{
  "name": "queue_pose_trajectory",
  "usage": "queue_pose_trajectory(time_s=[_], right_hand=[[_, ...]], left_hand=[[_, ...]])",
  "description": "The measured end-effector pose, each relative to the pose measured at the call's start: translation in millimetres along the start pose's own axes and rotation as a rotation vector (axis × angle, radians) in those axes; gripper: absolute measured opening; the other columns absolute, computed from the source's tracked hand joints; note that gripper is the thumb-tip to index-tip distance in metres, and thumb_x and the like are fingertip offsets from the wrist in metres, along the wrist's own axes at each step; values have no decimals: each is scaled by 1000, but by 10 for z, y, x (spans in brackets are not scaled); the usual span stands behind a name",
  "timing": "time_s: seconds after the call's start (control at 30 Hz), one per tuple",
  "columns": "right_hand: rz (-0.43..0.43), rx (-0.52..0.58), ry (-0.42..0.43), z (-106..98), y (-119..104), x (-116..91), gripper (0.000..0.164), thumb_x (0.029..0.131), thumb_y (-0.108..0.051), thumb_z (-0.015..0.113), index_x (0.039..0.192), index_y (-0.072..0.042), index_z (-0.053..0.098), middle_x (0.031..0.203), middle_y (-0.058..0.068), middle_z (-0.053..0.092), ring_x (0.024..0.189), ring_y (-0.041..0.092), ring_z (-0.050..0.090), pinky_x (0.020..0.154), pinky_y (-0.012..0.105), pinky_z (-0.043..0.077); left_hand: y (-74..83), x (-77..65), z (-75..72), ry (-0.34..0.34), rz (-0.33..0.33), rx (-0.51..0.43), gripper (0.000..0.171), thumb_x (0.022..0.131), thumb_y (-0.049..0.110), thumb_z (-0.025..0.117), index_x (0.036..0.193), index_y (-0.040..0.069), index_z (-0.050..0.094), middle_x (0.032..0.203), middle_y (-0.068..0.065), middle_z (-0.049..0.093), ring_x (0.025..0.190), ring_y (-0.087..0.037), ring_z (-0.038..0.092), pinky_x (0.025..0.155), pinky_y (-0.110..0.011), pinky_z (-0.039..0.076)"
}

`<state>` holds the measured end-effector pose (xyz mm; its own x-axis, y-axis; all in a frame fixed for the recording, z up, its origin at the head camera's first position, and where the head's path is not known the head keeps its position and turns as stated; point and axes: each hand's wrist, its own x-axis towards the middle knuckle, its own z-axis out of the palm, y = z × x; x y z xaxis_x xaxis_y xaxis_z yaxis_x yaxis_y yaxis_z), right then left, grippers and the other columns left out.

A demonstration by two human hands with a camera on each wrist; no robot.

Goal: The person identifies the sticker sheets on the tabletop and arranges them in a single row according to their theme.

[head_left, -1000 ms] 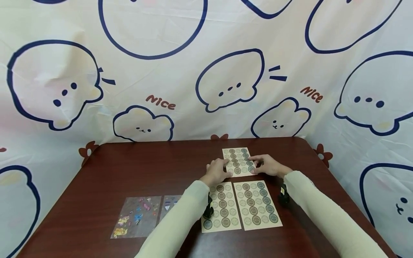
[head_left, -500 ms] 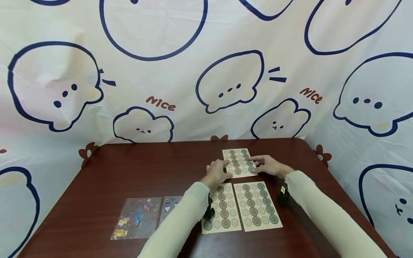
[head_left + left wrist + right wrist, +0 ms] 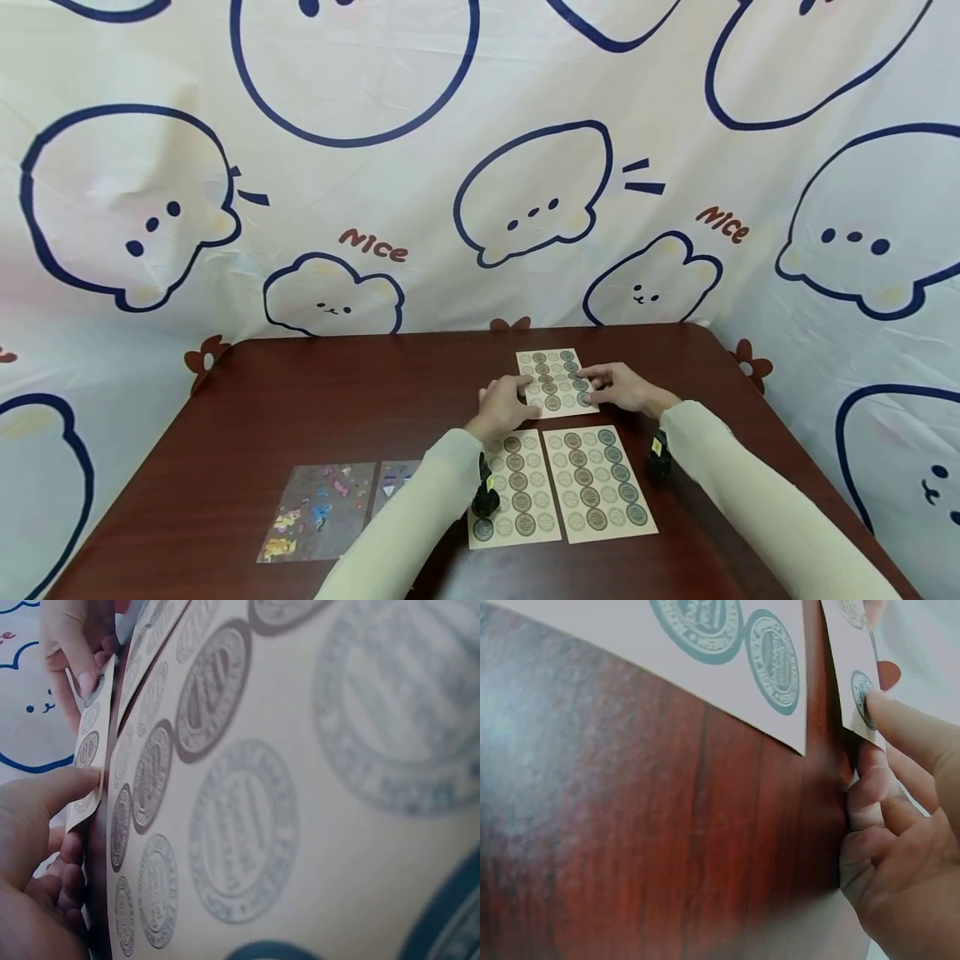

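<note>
A cream sheet of round stickers is at the far middle of the table, its near edge between both hands. My left hand pinches its near left corner, thumb on top and fingers beneath, as the left wrist view shows. At the near right corner my right hand pinches the same sheet, and in the right wrist view its thumb lies over a dark round sticker. Two similar sheets lie closer: a left sticker sheet, partly covered by the left forearm, and a right sticker sheet.
On the left of the dark wooden table lies a clear plastic sheet with small colourful figures. Beside it a second clear sheet is mostly hidden by the left sleeve. A cartoon-printed cloth hangs behind the table and along its sides.
The head view has tilted up slightly, so everything sits a little lower in it. Both hands keep the same hold on the far sticker sheet.
</note>
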<state>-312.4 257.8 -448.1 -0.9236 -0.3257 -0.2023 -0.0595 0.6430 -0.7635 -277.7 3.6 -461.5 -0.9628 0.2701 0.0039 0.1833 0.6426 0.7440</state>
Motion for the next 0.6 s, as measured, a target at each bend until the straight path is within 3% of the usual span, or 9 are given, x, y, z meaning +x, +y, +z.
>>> queue_pose_trajectory(time_s=[0.2,0.4,0.6], right_hand=[[-50,2,48,21,19,-56,60,93,-8,72,146,4,48,88,8,65,75,16,54,69,25,43],[-100,13,70,-15,42,-117,60,91,-8,73,144,8,49,85,7,63,66,15,51,60,25,43],[-121,-66,98,-66,70,-160,54,93,-11,73,141,4,54,83,6,63,68,15,53,58,25,44]], left_hand=[[25,-11,39,27,-8,-35,57,89,18,77,142,12,59,96,-7,59,78,-19,40,85,-42,19],[56,-29,78,40,36,-24,54,91,19,75,142,12,60,87,-2,59,73,-17,43,85,-41,22],[141,-72,96,65,68,18,52,91,22,75,140,12,61,86,-1,59,75,-17,43,81,-37,23]])
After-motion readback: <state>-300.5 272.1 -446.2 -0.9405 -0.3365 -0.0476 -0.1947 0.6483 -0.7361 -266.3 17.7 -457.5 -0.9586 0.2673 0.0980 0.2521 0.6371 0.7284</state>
